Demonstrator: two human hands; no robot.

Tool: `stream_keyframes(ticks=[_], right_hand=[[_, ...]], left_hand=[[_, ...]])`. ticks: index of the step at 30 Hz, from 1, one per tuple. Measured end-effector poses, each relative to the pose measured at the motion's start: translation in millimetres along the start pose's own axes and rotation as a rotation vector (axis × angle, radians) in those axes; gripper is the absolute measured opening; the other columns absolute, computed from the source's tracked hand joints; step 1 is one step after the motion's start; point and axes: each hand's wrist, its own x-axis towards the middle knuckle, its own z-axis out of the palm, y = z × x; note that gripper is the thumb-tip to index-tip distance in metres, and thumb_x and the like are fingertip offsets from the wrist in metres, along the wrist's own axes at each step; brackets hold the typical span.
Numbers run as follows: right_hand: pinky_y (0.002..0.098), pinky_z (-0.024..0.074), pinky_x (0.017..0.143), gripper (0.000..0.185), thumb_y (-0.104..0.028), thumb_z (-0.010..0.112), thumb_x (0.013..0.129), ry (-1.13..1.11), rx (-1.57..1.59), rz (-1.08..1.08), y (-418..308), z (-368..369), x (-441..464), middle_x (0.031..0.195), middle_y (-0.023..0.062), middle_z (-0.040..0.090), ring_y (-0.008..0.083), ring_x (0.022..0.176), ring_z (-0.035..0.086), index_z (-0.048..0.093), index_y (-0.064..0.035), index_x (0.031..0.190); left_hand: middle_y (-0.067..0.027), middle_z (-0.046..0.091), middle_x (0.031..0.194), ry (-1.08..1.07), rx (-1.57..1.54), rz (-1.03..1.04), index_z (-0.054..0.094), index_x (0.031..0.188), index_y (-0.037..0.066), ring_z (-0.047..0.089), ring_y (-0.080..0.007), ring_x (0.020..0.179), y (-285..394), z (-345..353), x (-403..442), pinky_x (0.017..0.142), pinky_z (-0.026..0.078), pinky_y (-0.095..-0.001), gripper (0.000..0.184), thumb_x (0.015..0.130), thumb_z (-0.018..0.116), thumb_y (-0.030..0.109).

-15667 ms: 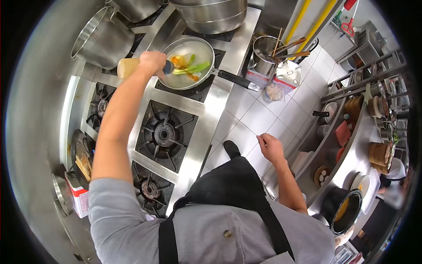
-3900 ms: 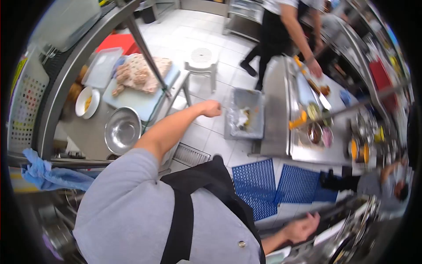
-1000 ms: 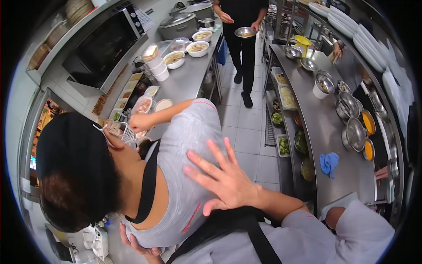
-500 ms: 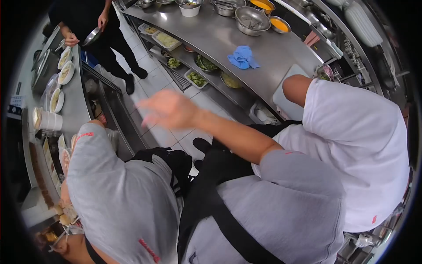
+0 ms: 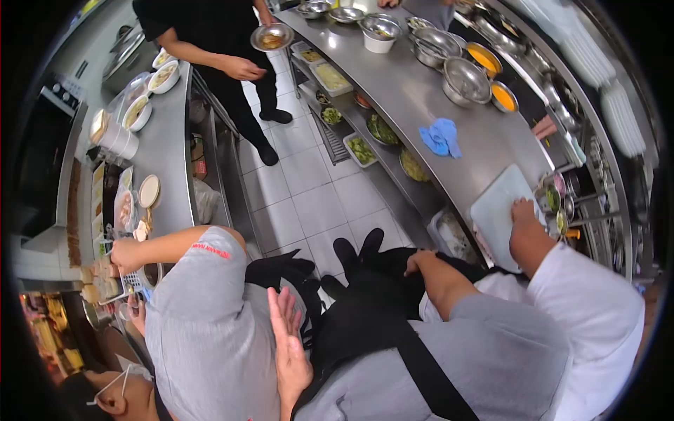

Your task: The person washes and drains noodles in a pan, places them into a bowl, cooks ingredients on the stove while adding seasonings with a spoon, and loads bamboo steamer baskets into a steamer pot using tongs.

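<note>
I see the wearer's left hand just left of the wearer's black apron, palm flat, fingers straight, holding nothing; it is close beside a co-worker's grey shirt, though I cannot tell if the 2 touch. The right hand is at the apron's upper right side, fingers loosely bent over dark cloth; whether it pinches any, I cannot tell. The shirt lies left of the apron, over the co-worker's back. I judge it light, limp and hardly slippery, giving under a palm, with nothing to break; any slack on the side nearest the apron seems the easiest place to take hold. The apron should be soft too, perhaps a little stiffer, best held by an edge. Beyond it, a person in black holds 1 metal bowl; well to its right, another co-worker's hand rests on a pale board.
</note>
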Motion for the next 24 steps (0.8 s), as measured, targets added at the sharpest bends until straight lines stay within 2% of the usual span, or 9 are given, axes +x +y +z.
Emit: stream_keyframes(ticks=[2, 4, 7, 9, 12, 17, 18, 21, 24], right_hand=[[0.0633, 0.0212, 0.114, 0.088, -0.063, 0.064, 0.081, -0.043, -0.014, 0.026, 3.5, -11.6, -17.7, 0.163, 0.0118, 0.012, 0.0352, 0.148, 0.016, 0.034, -0.0216, 0.152], [0.0614, 0.0197, 0.115, 0.092, -0.063, 0.064, 0.081, -0.093, -0.023, 0.042, 4.7, -8.8, -19.9, 0.164, 0.013, 0.006, 0.0354, 0.15, 0.012, 0.028, -0.0214, 0.154], [0.0569, 0.0141, 0.118, 0.096, -0.064, 0.062, 0.082, 0.144, 0.078, -0.023, 30.2, 15.5, 12.9, 0.163, 0.0145, 0.009, 0.0356, 0.15, 0.011, 0.024, -0.0146, 0.155], [0.0561, 0.016, 0.118, 0.092, -0.063, 0.058, 0.085, -0.011, 0.0, -0.092, 58.4, 25.6, 62.1, 0.162, 0.014, 0.007, 0.036, 0.149, 0.01, 0.023, -0.0147, 0.155], [0.0553, 0.0187, 0.116, 0.088, -0.061, 0.057, 0.086, 0.026, 0.034, -0.062, 85.4, -1.8, 51.4, 0.158, 0.0152, 0.013, 0.0367, 0.145, 0.015, 0.025, -0.0133, 0.153], [0.0541, 0.0231, 0.113, 0.082, -0.058, 0.056, 0.088, 0.102, 0.138, -0.031, 104.5, -69.2, 55.6, 0.151, 0.0171, 0.022, 0.0381, 0.14, 0.023, 0.03, -0.011, 0.15], [0.0539, 0.024, 0.113, 0.081, -0.058, 0.056, 0.088, 0.119, 0.17, -0.031, 105.1, -81.1, 55.6, 0.15, 0.0175, 0.023, 0.0383, 0.138, 0.024, 0.031, -0.0106, 0.149], [0.0531, 0.0267, 0.111, 0.077, -0.056, 0.055, 0.089, 0.164, 0.259, -0.047, 93.8, -120.8, 57.6, 0.146, 0.0187, 0.029, 0.0391, 0.135, 0.029, 0.034, -0.0092, 0.147], [0.0524, 0.0293, 0.109, 0.073, -0.054, 0.054, 0.09, 0.197, 0.338, -0.095, 74.7, -158.9, 66.1, 0.142, 0.0198, 0.034, 0.0399, 0.132, 0.034, 0.037, -0.0078, 0.145]], left_hand=[[-0.0269, 0.02, 0.156, 0.075, 0.034, 0.028, 0.003, 0.157, 0.006, 0.025, -0.0387, 0.144, -1.3, -2.5, 1.4, 0.116, 0.021, -0.0491, 0.086, 0.098, 0.038, 0.058], [-0.0265, 0.02, 0.156, 0.111, 0.043, 0.04, 0.004, 0.157, 0.006, 0.025, -0.0384, 0.144, -3.9, -3.8, 4.6, 0.116, 0.022, -0.0493, 0.081, 0.099, 0.039, 0.052], [-0.0248, 0.024, 0.155, 0.193, 0.093, 0.037, 0.009, 0.156, 0.006, 0.027, -0.0368, 0.144, -1.8, 2.4, 18.4, 0.116, 0.023, -0.049, 0.07, 0.101, 0.039, 0.035], [-0.0237, 0.027, 0.155, 0.298, 0.066, 0.059, 0.013, 0.156, 0.005, 0.028, -0.0355, 0.144, -14.1, 9.0, 36.0, 0.116, 0.024, -0.0471, 0.065, 0.1, 0.04, 0.025], [-0.0253, 0.038, 0.147, 0.292, 0.065, 0.022, 0.017, 0.154, 0.005, 0.045, -0.0337, 0.133, -29.6, 17.7, 76.7, 0.108, 0.039, -0.0423, 0.063, 0.1, 0.046, 0.014], [-0.0224, 0.052, 0.134, 0.466, -0.248, 0.119, 0.02, 0.153, 0.003, 0.06, -0.0273, 0.115, -38.5, 17.4, 191.1, 0.096, 0.049, -0.0372, 0.056, 0.105, 0.043, 0.022], [-0.019, 0.054, 0.13, 0.544, -0.248, 0.156, 0.028, 0.151, 0.006, 0.061, -0.0267, 0.111, -31.3, 13.9, 219.4, 0.094, 0.05, -0.0391, 0.056, 0.105, 0.043, 0.033], [-0.0166, 0.058, 0.123, 0.709, -0.324, 0.25, 0.034, 0.147, 0.004, 0.064, -0.0246, 0.104, 2.0, -11.7, 300.8, 0.09, 0.052, -0.037, 0.053, 0.105, 0.044, 0.035], [-0.0137, 0.064, 0.107, 0.869, -0.267, 0.591, 0.039, 0.14, -0.002, 0.063, -0.017, 0.09, 67.5, -54.8, 369.8, 0.079, 0.052, -0.0302, 0.045, 0.104, 0.049, 0.023]])
